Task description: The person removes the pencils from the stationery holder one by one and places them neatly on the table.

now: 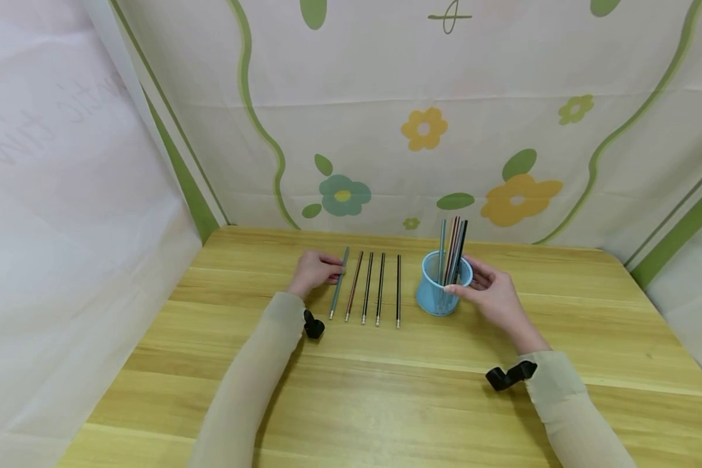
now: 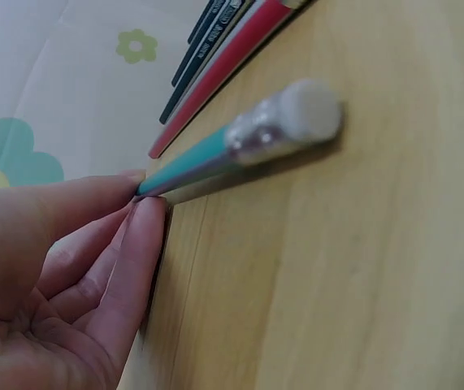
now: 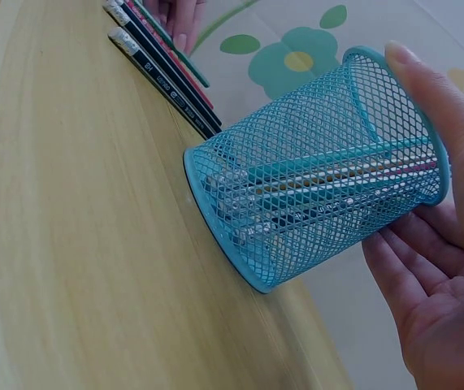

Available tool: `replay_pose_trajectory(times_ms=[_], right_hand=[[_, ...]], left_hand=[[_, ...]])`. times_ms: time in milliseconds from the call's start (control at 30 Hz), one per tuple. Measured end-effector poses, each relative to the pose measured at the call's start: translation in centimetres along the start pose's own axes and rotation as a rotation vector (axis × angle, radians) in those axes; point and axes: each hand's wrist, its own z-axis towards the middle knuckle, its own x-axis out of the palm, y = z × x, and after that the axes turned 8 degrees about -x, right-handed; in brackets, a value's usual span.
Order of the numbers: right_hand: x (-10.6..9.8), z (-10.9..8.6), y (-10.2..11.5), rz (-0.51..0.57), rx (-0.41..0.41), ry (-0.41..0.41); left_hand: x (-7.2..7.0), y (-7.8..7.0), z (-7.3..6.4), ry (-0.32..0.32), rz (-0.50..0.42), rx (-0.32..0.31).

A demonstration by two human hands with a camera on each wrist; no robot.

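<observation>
My left hand (image 1: 316, 270) pinches a teal pencil (image 1: 337, 291) between thumb and fingertips, at the left end of a row of pencils. In the left wrist view its white eraser end (image 2: 309, 112) points toward the camera. To its right lie a reddish pencil (image 1: 354, 286) and several black pencils (image 1: 381, 289), roughly parallel, erasers toward me. My right hand (image 1: 491, 292) holds a light blue mesh pencil cup (image 1: 429, 294) near its rim, thumb at the front and fingers behind. Inside the upright cup, several pencils (image 1: 457, 244) stand with their eraser ends down, leaning to the right.
The wooden table (image 1: 363, 403) runs back to a white floral cloth (image 1: 351, 130) hanging behind it. Another white cloth (image 1: 82, 260) hangs at the left side. Each wrist carries a small black camera mount (image 1: 509, 376).
</observation>
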Motion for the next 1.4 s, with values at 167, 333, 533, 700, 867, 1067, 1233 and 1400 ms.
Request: replay_pose_trajectory(times_ms=[167,333,533,700,867,1067,1233,1400], right_hand=[[-0.02,-0.03,0.04,-0.002,0.003,-0.003],[-0.03,-0.05,0.0,-0.004,0.006,-0.003],[-0.01,-0.02,-0.07,-0.001,0.0,-0.003],[0.0,-0.02,-0.05,0.004,0.003,-0.002],[0.01,-0.01,0.05,0.005,0.007,-0.004],[0.04,0.02,0.14,0.003,0.013,-0.004],[0.05,0.04,0.14,-0.002,0.01,-0.004],[0.02,0.02,0.13,-0.002,0.009,-0.003]], left_hand=[[0.28,-0.07,0.09,-0.014,0.031,0.006],[0.47,-0.03,0.18,-0.027,0.04,0.012],[0.58,0.08,0.18,-0.032,0.036,0.012],[0.53,0.12,0.08,-0.028,0.025,0.008],[0.44,-0.03,-0.03,-0.028,0.023,0.015],[0.36,-0.09,-0.03,-0.026,0.019,0.017],[0.28,-0.1,-0.15,-0.013,0.009,0.013],[-0.07,-0.27,-0.32,-0.011,-0.01,0.006]])
